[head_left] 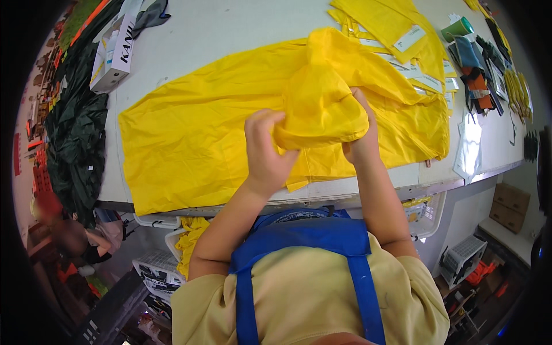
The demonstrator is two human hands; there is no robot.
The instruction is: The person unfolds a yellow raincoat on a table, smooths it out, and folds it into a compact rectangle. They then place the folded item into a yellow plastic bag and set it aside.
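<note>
A yellow hooded raincoat point(195, 126) lies spread across the white table, its surface creased. Its hood point(322, 109) is lifted off the table between my two hands. My left hand point(267, 149) grips the hood's left edge, thumb below and fingers curled above. On the opposite side, my right hand point(365, 135) is closed round the hood's right edge, with some fingers hidden behind the fabric. The opening edge of the hood faces me.
Stacked yellow garments with white tags point(409, 39) lie at the far right, beside a green roll point(457, 29) and small tools. A white box point(115, 54) stands far left, near dark green fabric point(77, 126). Baskets sit below the table's front edge point(322, 200).
</note>
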